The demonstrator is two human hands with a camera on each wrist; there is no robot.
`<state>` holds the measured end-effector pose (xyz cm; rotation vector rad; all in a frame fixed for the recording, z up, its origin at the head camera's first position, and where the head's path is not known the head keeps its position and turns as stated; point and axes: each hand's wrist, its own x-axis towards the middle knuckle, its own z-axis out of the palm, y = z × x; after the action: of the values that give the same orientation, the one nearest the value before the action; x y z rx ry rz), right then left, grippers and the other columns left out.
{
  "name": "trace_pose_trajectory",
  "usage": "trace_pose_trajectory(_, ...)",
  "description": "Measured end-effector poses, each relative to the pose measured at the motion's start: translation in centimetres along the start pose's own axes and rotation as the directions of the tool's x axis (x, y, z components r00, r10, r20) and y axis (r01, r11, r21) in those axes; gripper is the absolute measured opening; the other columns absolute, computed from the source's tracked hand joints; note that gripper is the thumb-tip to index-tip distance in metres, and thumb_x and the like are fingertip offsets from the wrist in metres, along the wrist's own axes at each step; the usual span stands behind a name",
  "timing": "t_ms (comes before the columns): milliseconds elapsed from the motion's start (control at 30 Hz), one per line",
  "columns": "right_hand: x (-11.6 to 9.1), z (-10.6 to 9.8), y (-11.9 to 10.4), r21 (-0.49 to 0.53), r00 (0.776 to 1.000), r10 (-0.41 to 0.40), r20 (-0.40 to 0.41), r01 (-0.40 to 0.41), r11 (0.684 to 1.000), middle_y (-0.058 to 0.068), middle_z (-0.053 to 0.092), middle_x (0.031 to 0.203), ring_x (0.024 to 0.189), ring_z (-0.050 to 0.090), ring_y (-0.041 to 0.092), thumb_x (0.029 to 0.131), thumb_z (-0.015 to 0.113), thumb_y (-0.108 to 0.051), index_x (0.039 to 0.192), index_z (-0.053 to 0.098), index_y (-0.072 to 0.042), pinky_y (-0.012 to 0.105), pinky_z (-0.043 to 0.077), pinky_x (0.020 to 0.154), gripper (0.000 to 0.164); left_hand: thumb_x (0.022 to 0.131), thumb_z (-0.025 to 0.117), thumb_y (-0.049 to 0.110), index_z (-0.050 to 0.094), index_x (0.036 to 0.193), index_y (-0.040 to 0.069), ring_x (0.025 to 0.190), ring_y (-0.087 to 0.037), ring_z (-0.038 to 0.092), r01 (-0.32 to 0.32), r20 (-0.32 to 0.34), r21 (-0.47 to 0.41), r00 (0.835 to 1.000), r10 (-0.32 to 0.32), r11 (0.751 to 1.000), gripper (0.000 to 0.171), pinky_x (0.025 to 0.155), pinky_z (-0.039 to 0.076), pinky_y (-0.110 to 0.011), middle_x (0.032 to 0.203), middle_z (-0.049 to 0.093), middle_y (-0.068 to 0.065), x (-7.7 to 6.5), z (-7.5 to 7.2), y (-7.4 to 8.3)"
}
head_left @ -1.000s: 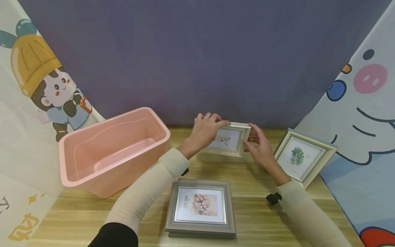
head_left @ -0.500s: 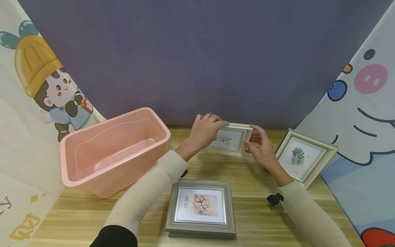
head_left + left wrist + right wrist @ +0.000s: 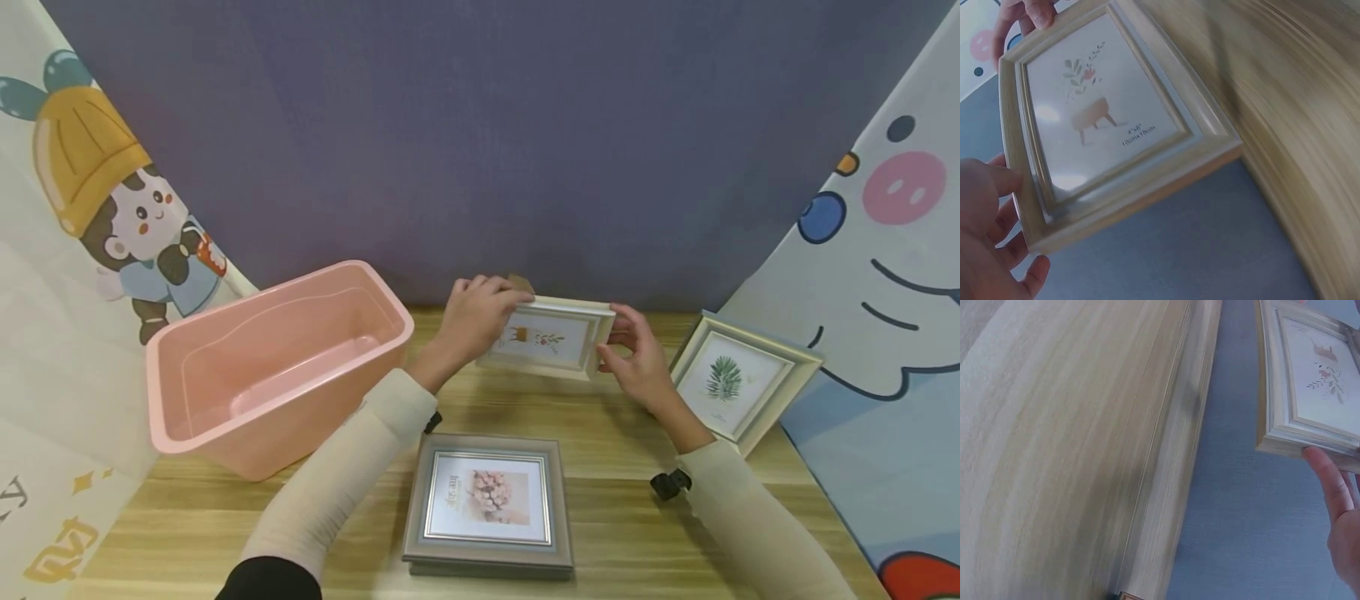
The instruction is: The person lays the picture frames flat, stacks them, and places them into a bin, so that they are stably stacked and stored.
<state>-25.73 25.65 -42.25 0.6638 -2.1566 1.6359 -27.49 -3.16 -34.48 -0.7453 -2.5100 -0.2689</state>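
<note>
Near the back of the table, both hands hold a cream picture frame (image 3: 551,340) on its long side, its print of a small chair with leafy sprigs facing me. My left hand (image 3: 477,323) is at its top left, with the thumb on the edge in the left wrist view (image 3: 985,225). My right hand (image 3: 636,358) pinches the right edge between thumb and fingers. Behind the frame, beside the left hand, a small brown flap (image 3: 521,284) sticks up. Whether the lower edge touches the table cannot be told.
A pink plastic bin (image 3: 277,358) stands at left. A gold frame with a green leaf print (image 3: 726,379) leans at right, close to the right forearm. A grey-brown frame with a flower picture (image 3: 487,498) lies flat in front. A dark panel (image 3: 480,150) rises behind.
My left hand has slid left along the frame's top, uncovering the chair in the print and the brown flap behind. The frame shifted slightly right; the right hand stays on its edge.
</note>
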Motion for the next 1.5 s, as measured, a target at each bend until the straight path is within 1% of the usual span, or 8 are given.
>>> trace_pose_trajectory(200, 0.0, -0.2, -0.1, 0.012, 1.000, -0.012, -0.015, 0.012, 1.000, 0.015, 0.058, 0.111, 0.091, 0.067, 0.004, 0.085, 0.065, 0.021, 0.148, 0.037, 0.002, 0.033, 0.062, 0.055, 0.072, 0.106, 0.054, 0.024, 0.072, 0.126, 0.032, 0.114, -0.022, 0.063, 0.040, 0.005, -0.119, 0.999, -0.040, 0.992, 0.028, 0.088, 0.054, -0.039, 0.130, 0.068, 0.001, -0.4, -0.3, -0.9)
trace_pose_trajectory(333, -0.2, -0.4, -0.1, 0.039, 1.000, -0.010, -0.016, 0.011, 0.999, 0.004, 0.059, 0.110, 0.091, 0.067, 0.004, 0.085, 0.064, 0.022, 0.148, 0.036, 0.003, 0.031, 0.062, 0.055, 0.071, 0.105, 0.055, 0.017, 0.073, 0.125, 0.025, 0.114, -0.025, 0.062, 0.064, 0.006, -0.238, 0.998, -0.064, 0.969, 0.027, 0.091, 0.058, -0.039, 0.130, 0.065, -0.005, -0.8, -0.4, -1.3)
trace_pose_trajectory(500, -0.4, -0.6, -0.1, 0.067, 1.000, -0.004, -0.013, 0.005, 0.998, 0.000, 0.059, 0.111, 0.091, 0.066, 0.003, 0.085, 0.062, 0.024, 0.148, 0.035, 0.003, 0.028, 0.061, 0.056, 0.072, 0.105, 0.055, 0.010, 0.073, 0.123, 0.016, 0.116, -0.026, 0.064, 0.097, 0.008, -0.376, 0.995, -0.101, 0.922, 0.027, 0.099, 0.056, -0.038, 0.127, 0.063, -0.011, -1.2, -0.4, -1.8)
trace_pose_trajectory(633, -1.0, -0.6, -0.3, 0.067, 1.000, 0.004, -0.018, -0.003, 0.998, -0.002, 0.058, 0.113, 0.092, 0.066, 0.003, 0.086, 0.063, 0.023, 0.149, 0.035, 0.002, 0.027, 0.061, 0.057, 0.072, 0.101, 0.058, 0.003, 0.073, 0.122, 0.011, 0.111, -0.026, 0.065, 0.131, 0.017, -0.468, 0.990, -0.139, 0.874, 0.027, 0.094, 0.057, -0.036, 0.123, 0.065, -0.014, -1.6, -0.3, -1.9)
trace_pose_trajectory(767, -1.5, -0.5, -0.6, 0.069, 1.000, 0.012, -0.028, -0.010, 0.998, -0.002, 0.058, 0.113, 0.092, 0.066, 0.005, 0.086, 0.063, 0.022, 0.149, 0.035, 0.002, 0.028, 0.061, 0.057, 0.072, 0.097, 0.062, 0.001, 0.071, 0.125, 0.011, 0.109, -0.027, 0.065, 0.200, 0.081, -0.547, 0.979, -0.186, 0.813, 0.030, 0.090, 0.059, -0.036, 0.122, 0.066, -0.015, -2.2, -0.3, -1.8)
trace_pose_trajectory(933, -2.2, -0.4, -0.8, 0.066, 0.999, 0.012, -0.036, -0.009, 0.998, -0.003, 0.058, 0.113, 0.092, 0.066, 0.004, 0.085, 0.063, 0.023, 0.148, 0.035, 0.003, 0.031, 0.062, 0.056, 0.072, 0.095, 0.066, -0.001, 0.069, 0.126, 0.008, 0.110, -0.029, 0.068, 0.214, 0.110, -0.606, 0.976, -0.186, 0.766, 0.032, 0.093, 0.059, -0.034, 0.120, 0.065, -0.018, -2.9, -0.3, -1.8)
trace_pose_trajectory(1133, -2.6, -0.3, -0.6, 0.068, 0.999, -0.015, -0.033, 0.018, 0.998, -0.002, 0.058, 0.113, 0.093, 0.066, 0.005, 0.085, 0.063, 0.024, 0.148, 0.036, 0.004, 0.033, 0.062, 0.056, 0.072, 0.094, 0.067, -0.003, 0.069, 0.124, 0.005, 0.107, -0.030, 0.070, 0.173, 0.069, -0.633, 0.983, -0.167, 0.755, 0.031, 0.092, 0.060, -0.033, 0.119, 0.066, -0.019, -3.6, -0.2, -1.9)
trace_pose_trajectory(1500, -3.1, 0.0, -1.3, 0.045, 0.998, -0.058, -0.029, 0.059, 0.997, -0.005, 0.059, 0.114, 0.093, 0.066, 0.004, 0.082, 0.062, 0.028, 0.144, 0.036, 0.009, 0.029, 0.061, 0.056, 0.070, 0.095, 0.067, 0.000, 0.070, 0.124, 0.006, 0.104, -0.028, 0.068, 0.126, 0.035, -0.629, 0.990, -0.134, 0.767, 0.030, 0.092, 0.058, -0.040, 0.118, 0.067, -0.016, -5.0, -0.9, -2.0)
